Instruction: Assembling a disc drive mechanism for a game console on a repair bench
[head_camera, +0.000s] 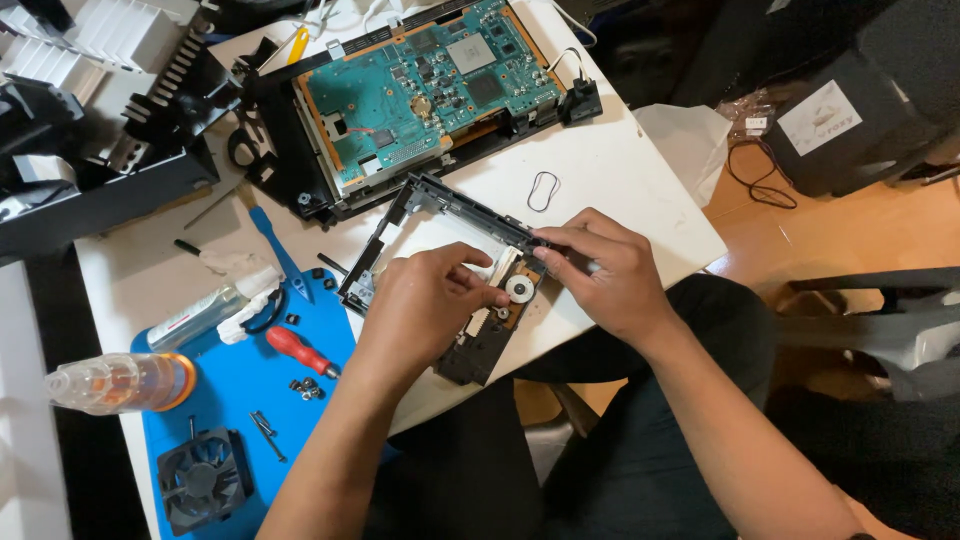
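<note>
A black disc-drive frame (420, 200) with a white hub (519, 289) lies on the white table (620, 190) in front of me. My left hand (425, 305) rests on the frame's near side, fingertips touching a part beside the hub. My right hand (600, 270) pinches the frame's right edge just above the hub. Behind the frame lies an opened console with a green circuit board (430, 85).
A blue mat (235, 375) at the left carries a red-handled screwdriver (300, 350), several small screws (306, 387), a black fan (203, 478) and a blue pry tool (280, 255). An orange-tinted bottle (115, 383) lies at the mat's left edge. A rubber band (543, 190) lies near the board. Black housing parts (100, 150) fill the far left.
</note>
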